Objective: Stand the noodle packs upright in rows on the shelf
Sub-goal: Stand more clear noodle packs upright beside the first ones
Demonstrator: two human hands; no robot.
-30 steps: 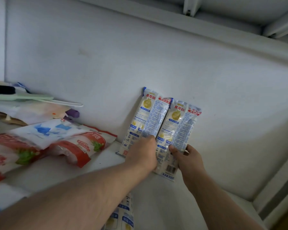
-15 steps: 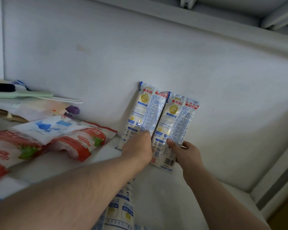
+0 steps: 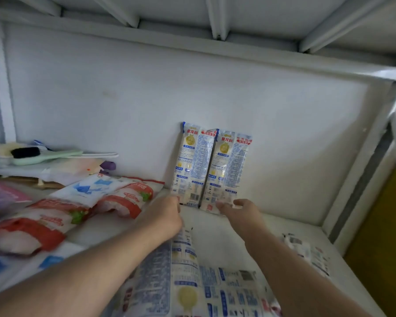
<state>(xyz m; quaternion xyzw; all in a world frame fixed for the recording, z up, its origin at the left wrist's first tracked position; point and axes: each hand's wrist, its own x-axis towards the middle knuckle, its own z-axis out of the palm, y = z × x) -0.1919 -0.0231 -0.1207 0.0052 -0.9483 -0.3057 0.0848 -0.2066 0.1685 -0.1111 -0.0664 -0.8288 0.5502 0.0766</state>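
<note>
Two white, blue and yellow noodle packs stand upright side by side against the shelf's back wall, the left pack (image 3: 193,163) touching the right pack (image 3: 230,170). My left hand (image 3: 167,216) is at the bottom left corner of the left pack, its fingers curled and hidden behind the knuckles. My right hand (image 3: 240,211) reaches to the foot of the right pack, and its fingertips touch the bottom edge. Several more noodle packs (image 3: 188,284) lie flat on the shelf (image 3: 226,236) under my forearms. Another flat pack (image 3: 306,252) lies at the right.
Red and white bags (image 3: 124,200) and a blue and white bag (image 3: 89,186) lie flat on the left of the shelf. A green-handled brush (image 3: 44,154) rests on a raised stack behind them. The shelf's side post (image 3: 364,179) closes off the right end.
Both hands have slid down from the packs' lower halves to their bottom edges. The two packs now stand straighter against the wall. The view has pulled back and shows more flat packs.
</note>
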